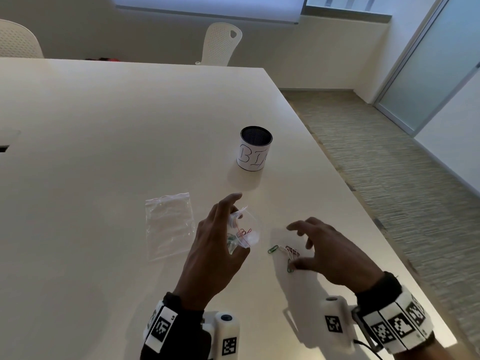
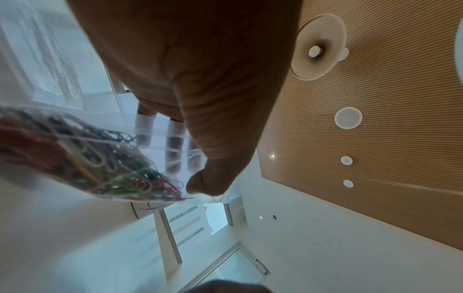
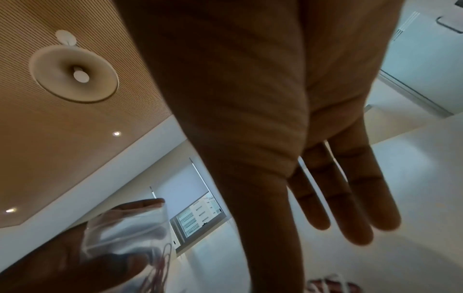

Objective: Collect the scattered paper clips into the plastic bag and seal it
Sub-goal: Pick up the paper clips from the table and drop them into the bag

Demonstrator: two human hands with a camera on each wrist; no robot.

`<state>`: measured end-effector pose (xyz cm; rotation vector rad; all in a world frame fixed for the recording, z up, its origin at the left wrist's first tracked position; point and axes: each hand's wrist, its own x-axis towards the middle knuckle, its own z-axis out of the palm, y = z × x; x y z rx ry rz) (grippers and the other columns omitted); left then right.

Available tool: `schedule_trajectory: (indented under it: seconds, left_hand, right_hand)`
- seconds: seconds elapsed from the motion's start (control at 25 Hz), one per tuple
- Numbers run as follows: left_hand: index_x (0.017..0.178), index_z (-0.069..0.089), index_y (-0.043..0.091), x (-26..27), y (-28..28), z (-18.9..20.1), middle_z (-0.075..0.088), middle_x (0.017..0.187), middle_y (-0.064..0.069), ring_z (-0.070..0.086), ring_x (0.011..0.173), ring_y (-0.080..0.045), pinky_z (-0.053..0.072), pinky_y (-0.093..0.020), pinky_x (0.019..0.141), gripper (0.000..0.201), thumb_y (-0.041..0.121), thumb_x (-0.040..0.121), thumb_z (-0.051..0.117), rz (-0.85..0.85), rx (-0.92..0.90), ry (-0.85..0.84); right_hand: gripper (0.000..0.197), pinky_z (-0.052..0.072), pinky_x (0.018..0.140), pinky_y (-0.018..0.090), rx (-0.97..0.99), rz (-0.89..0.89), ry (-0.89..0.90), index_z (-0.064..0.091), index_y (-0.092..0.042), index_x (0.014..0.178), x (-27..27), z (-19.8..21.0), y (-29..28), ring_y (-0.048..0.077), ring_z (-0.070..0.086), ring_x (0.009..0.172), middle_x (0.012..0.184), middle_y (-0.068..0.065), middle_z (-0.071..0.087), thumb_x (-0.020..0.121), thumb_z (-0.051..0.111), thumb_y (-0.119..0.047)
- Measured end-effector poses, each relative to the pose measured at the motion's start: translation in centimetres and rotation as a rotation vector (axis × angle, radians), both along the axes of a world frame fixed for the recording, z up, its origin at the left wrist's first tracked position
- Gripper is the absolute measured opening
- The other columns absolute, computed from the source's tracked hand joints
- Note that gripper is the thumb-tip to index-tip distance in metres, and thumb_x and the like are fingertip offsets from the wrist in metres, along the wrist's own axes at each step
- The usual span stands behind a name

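My left hand (image 1: pixel 215 245) holds the plastic bag (image 1: pixel 242 231) up off the desk (image 1: pixel 104 152), fingers and thumb curled round it near the mouth, a good wad of coloured clips already inside per the left wrist view. My right hand (image 1: pixel 330 253) is spread, fingers relaxed and holding nothing, hovering just over the last loose paper clips (image 1: pixel 287 254), a small cluster of green, red and white ones on the desk just right of the bag. The step now, I judge, is gathering that cluster. Best to rake them together with the fingertips into one pinch rather than chase singles; clips lie flat and slip on a smooth top, so sliding them toward the thumb should work better than a straight pick. Keep the bag mouth held wide and tilted up so nothing spills, and bring it close. A second empty bag (image 1: pixel 168 224) lies flat to the left, and a labelled cup (image 1: pixel 253 150) stands farther back; leave both.
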<state>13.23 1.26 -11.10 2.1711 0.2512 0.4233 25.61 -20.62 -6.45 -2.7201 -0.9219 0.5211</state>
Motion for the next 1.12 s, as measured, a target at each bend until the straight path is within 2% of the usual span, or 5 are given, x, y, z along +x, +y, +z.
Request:
schedule_trajectory:
  seconds: [0.12,0.28,0.44,0.88,1.12]
  left_hand:
    - [0.150,0.027,0.045,0.0,0.0,0.1,0.056,0.132,0.012,0.059,0.115,-0.016,0.055,-0.035,0.094,0.086,0.028,0.085,0.080,0.003,-0.001,-0.001]
    - [0.149,0.026,0.045,0.1,-0.1,-0.2,0.056,0.139,0.008,0.058,0.120,-0.018,0.049,-0.027,0.094,0.089,0.026,0.083,0.082,-0.001,0.000,0.012]
    - [0.150,0.026,0.044,0.1,-0.1,-0.2,0.056,0.137,0.008,0.059,0.117,-0.020,0.056,-0.036,0.095,0.090,0.027,0.083,0.083,-0.003,0.006,0.013]
    - [0.150,0.025,0.046,-0.1,-0.1,0.0,0.055,0.138,0.009,0.058,0.119,-0.020,0.058,-0.044,0.094,0.089,0.025,0.084,0.080,-0.004,0.001,0.013]
    - [0.150,0.026,0.046,0.0,-0.1,0.2,0.056,0.136,0.008,0.058,0.119,-0.019,0.058,-0.043,0.095,0.087,0.028,0.084,0.080,0.001,-0.002,0.017]
  right_hand:
    - [0.073,0.057,0.085,0.027,-0.036,-0.012,0.059,0.054,-0.034,0.135,-0.9,-1.1,-0.6,0.008,0.063,0.097,0.121,-0.013,0.053,0.072,0.089,-0.044]
    - [0.038,0.057,0.085,0.034,0.110,-0.061,0.037,0.069,-0.029,0.112,-1.6,-2.6,-0.4,0.012,0.065,0.090,0.107,-0.010,0.059,0.078,0.087,-0.027]
    - [0.006,0.054,0.079,0.033,0.190,-0.045,-0.047,0.070,-0.025,0.093,-2.0,-3.4,0.6,0.014,0.063,0.082,0.093,-0.008,0.061,0.090,0.074,-0.022]
    - [0.009,0.048,0.074,0.030,0.139,0.016,-0.115,0.065,-0.019,0.084,0.1,-3.7,1.7,0.021,0.063,0.084,0.088,-0.002,0.069,0.092,0.070,-0.021]
    - [0.009,0.053,0.066,0.018,0.662,-0.237,0.180,0.073,-0.014,0.082,-0.1,-0.8,1.8,0.006,0.065,0.062,0.072,0.003,0.075,0.088,0.078,-0.012]
